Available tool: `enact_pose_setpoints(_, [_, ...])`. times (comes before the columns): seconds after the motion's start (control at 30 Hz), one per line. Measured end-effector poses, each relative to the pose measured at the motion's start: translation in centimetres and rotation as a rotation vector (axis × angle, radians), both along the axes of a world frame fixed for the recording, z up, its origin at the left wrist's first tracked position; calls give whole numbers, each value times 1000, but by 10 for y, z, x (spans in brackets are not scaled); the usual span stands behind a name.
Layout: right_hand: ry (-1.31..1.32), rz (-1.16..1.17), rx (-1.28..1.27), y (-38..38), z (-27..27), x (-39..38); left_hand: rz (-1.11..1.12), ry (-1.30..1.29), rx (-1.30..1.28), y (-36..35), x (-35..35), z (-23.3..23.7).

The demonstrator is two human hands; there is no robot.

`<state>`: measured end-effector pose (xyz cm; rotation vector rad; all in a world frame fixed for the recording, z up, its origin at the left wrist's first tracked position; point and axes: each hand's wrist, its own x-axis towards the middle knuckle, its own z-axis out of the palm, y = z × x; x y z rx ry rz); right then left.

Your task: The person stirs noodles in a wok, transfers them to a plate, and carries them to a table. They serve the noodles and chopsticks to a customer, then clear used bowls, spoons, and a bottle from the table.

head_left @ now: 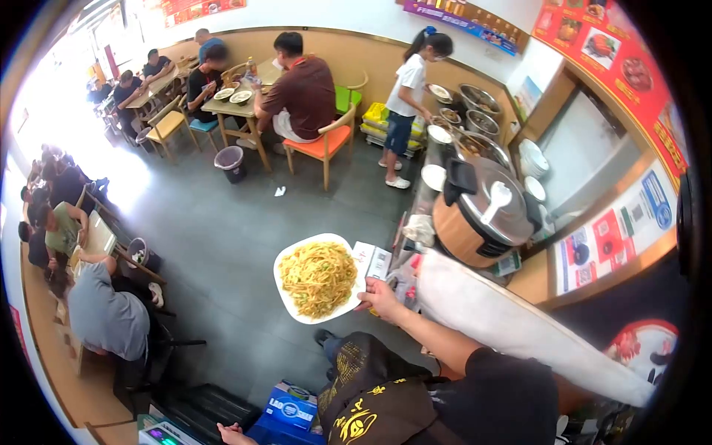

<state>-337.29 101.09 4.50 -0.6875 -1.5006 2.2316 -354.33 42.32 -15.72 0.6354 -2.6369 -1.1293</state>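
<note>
My right hand (380, 298) grips the right edge of a white square plate (343, 314), its fingers closed on the rim. Fried noodles (317, 279) with bits of green are heaped on the plate, which is held out over the grey floor. Just beyond the fingers, a white printed card with a QR code (377, 262) shows beside the plate. At the bottom edge my left hand (233, 434) is only partly in view, fingers apart and nothing seen in it. Near it is a blue printed box (291, 406).
A large rice cooker (469, 221) with a white scoop (497, 200) stands on the right counter, before several food pots (482, 124). A person in a white shirt (410, 96) stands there. Diners sit at tables left and behind. An orange chair (319, 148) and a bin (231, 163) stand on the floor.
</note>
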Motion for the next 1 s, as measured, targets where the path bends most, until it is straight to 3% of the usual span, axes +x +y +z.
enact_pose_setpoints(0.07, [-86, -2, 182, 24, -41, -4, 340, -158, 925, -42, 11, -46])
enact_pose_setpoints(0.1, [-154, 47, 267, 31, -59, 6, 303, -47, 993, -5, 36, -1])
enact_pose_setpoints(0.13, [-173, -12, 268, 39, -80, 16, 369, 13, 1109, 17, 55, 6])
enact_pose_setpoints(0.17, [-192, -71, 268, 46, -97, 29, 197, 161, 1254, -27, 93, -59])
enact_pose_setpoints(0.2, [-379, -82, 301, 24, -68, 26, 200, 63, 1215, -34, 80, -56])
enact_pose_setpoints(0.23, [-54, 25, 215, -10, -36, 26, -126, 377, 1250, -58, 117, -100])
enact_pose_setpoints(0.27, [-51, 55, 192, -12, -58, 27, 281, 374, 1401, -70, 135, -91])
enact_pose_setpoints(0.3, [-13, 88, 206, -26, -61, 33, 144, 458, 1473, -95, 147, -98])
enact_pose_setpoints(0.33, [-9, 121, 124, -25, -86, 46, 523, 342, 1353, -103, 154, -73])
enact_pose_setpoints(0.37, [-58, 126, 130, -49, -85, 67, 679, 307, 1259, -125, 181, -78])
enact_pose_setpoints(0.4, [14, 179, 112, -66, -93, 89, 732, 314, 1285, -160, 206, -97])
enact_pose_setpoints(0.43, [-85, 206, 113, -49, -56, 3, 840, 269, 1286, -155, 158, -87])
enact_pose_setpoints(0.47, [-129, 242, 84, -30, -50, -34, 936, 308, 1272, -149, 147, -69])
enact_pose_setpoints(0.53, [-149, 286, 49, -45, -55, -51, 1054, 408, 1317, -174, 147, -72])
enact_pose_setpoints(0.7, [-181, 245, 1, -89, -52, -68, 1112, 516, 1396, -257, 137, -98])
enact_pose_setpoints(0.73, [-182, 245, -9, -96, -60, -64, 1239, 554, 1470, -270, 132, -100])
enact_pose_setpoints(0.83, [-66, 209, 20, -119, -59, -53, 937, 571, 1755, -319, 144, -165])
enact_pose_setpoints(0.87, [-118, 150, -24, -157, -27, -60, 904, 526, 1877, -331, 138, -197])
enact_pose_setpoints(0.9, [-128, 188, 37, -148, -48, -50, 883, 567, 1832, -337, 135, -199])
enact_pose_setpoints(0.93, [-190, 132, -32, -186, -8, -66, 1092, 580, 1646, -324, 126, -156])
enact_pose_setpoints(0.97, [-174, 129, -75, -197, 2, -65, 1175, 535, 1485, -339, 127, -183])
enact_pose_setpoints(1.0, [-181, 119, -71, -200, -1, -62, 1033, 602, 1278, -336, 134, -187])
